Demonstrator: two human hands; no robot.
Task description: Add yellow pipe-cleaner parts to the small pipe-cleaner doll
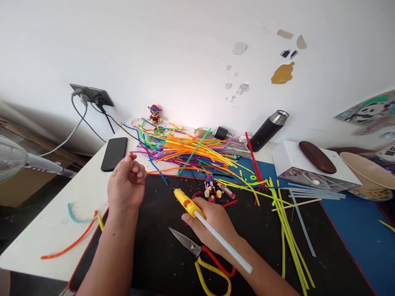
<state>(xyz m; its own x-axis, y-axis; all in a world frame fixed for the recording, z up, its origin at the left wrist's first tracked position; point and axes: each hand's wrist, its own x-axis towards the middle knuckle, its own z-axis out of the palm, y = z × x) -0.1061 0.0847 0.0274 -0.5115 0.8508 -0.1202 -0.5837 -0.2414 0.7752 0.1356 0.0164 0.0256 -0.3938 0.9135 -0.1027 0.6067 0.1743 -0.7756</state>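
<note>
My left hand (126,185) is raised over the left edge of the black mat (154,255), fingers closed in a pinch. A small red bit (131,154), like a piece of pipe cleaner, pokes out at its fingertips. In my right hand (217,224) is a yellow hot glue gun (184,200), its nozzle pointing up and to the left. A long pale glue stick (228,245) sticks out of its back end. Below lie scissors (196,248) with one red and one yellow handle, blades apart. Just beyond the glue gun is a small pipe-cleaner figure (211,191).
A heap of coloured pipe cleaners (197,148) lies at the back, with yellow-green ones (286,230) at right. Around them are a phone (114,154), a second figure (154,114), a black flask (268,131), a white box (286,154), a bowl (367,172) and a fan (15,160).
</note>
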